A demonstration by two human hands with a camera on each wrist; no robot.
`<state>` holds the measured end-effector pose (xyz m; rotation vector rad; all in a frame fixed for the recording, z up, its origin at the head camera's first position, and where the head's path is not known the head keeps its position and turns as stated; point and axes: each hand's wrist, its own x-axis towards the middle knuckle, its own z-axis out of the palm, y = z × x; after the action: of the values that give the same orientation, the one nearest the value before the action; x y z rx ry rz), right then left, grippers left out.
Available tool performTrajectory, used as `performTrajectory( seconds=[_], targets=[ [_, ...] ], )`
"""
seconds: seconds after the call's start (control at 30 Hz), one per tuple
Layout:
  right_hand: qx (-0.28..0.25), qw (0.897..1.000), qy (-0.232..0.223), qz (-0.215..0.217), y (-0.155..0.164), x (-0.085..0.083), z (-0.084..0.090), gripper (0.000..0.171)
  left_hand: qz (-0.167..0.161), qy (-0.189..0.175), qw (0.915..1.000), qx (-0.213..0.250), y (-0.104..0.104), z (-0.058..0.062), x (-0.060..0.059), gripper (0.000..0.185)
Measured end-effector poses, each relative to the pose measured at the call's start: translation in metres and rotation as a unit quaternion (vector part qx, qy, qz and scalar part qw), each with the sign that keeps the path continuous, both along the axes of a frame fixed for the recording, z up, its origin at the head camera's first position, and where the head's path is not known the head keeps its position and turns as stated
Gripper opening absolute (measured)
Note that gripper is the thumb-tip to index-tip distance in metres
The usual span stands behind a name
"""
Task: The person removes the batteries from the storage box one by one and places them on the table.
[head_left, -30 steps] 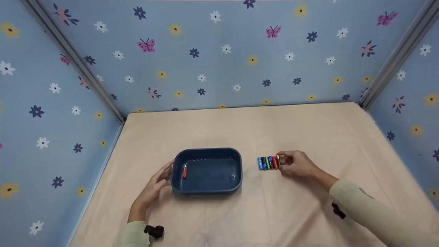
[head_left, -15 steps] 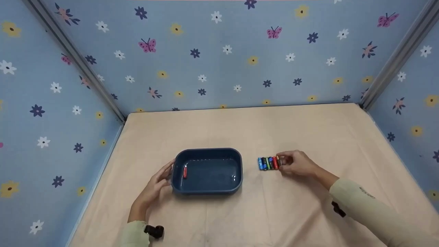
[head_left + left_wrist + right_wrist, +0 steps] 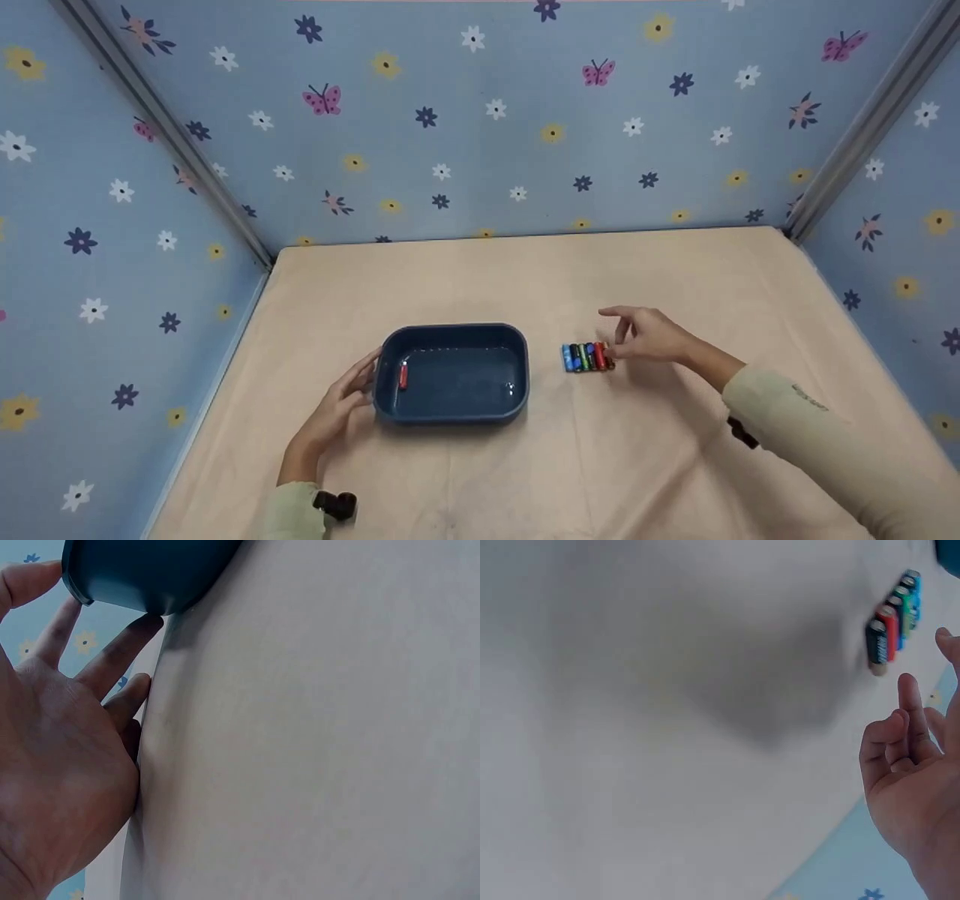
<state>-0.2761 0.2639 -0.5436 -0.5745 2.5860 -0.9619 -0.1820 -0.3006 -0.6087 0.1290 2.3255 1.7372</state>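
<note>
A dark blue rectangular bin stands on the cloth-covered table, with one red battery lying near its left wall. My left hand touches the bin's left side; in the left wrist view its extended fingers meet the bin's outer wall and the thumb lies at the rim. To the right of the bin, several batteries lie side by side in a tight row, blue, black, green and red among them. My right hand hovers over the row's right end, thumb and forefinger spread apart, holding nothing.
A beige cloth with creases covers the table. Blue walls with flower and butterfly prints enclose the back and both sides, joined by grey corner posts. A gap of bare cloth separates the bin from the battery row.
My right hand has let go of the rightmost battery and lifted up and away, its forefinger stretching out. That battery now rests against the row. My left hand stays at the bin.
</note>
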Motion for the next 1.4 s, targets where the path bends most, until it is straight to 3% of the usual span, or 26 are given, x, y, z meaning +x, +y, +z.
performTrajectory(
  seconds=[0.17,0.57,0.77,1.4],
  targets=[
    [0.021,0.999,0.027,0.004,-0.006,-0.009,0.018,0.072,0.001,-0.005,1.0000,0.001,0.001,0.000,0.003,0.082],
    [-0.002,0.998,0.056,0.007,-0.031,-0.024,0.018,0.043,-0.004,0.004,1.0000,-0.005,0.002,0.003,0.003,0.082],
    [-0.003,0.998,0.063,0.003,-0.045,-0.031,0.020,0.046,-0.005,0.013,0.9999,-0.002,0.001,0.003,0.002,0.082],
    [-0.038,0.997,0.044,0.051,-0.099,-0.037,0.022,0.053,-0.002,0.011,0.9997,-0.020,-0.001,0.002,0.002,0.081]
  ],
)
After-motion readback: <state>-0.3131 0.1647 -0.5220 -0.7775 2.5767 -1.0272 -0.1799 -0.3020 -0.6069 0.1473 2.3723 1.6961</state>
